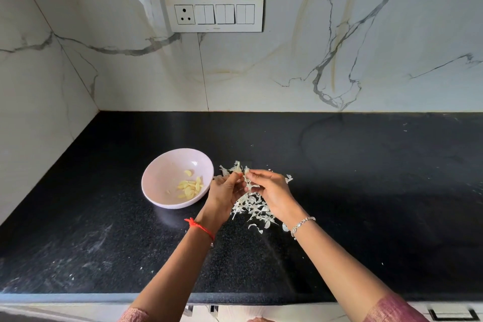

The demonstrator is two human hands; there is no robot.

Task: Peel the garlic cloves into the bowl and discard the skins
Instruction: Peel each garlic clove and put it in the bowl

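We see the left hand (226,191) and right hand (273,189) meeting fingertip to fingertip over the middle of the black surface (366,191). Each grip is pinched on the same papery garlic piece (241,170); we cannot tell whether a clove sits inside it. Beneath and around the hands a heap of skins (254,208) lies on the surface. Just beside the left hand, toward the surface's left edge, stands the bowl (156,172), holding peeled cloves (189,187).

Home kitchen: black countertop (339,191), marble backsplash (339,47), switchboard (213,13).
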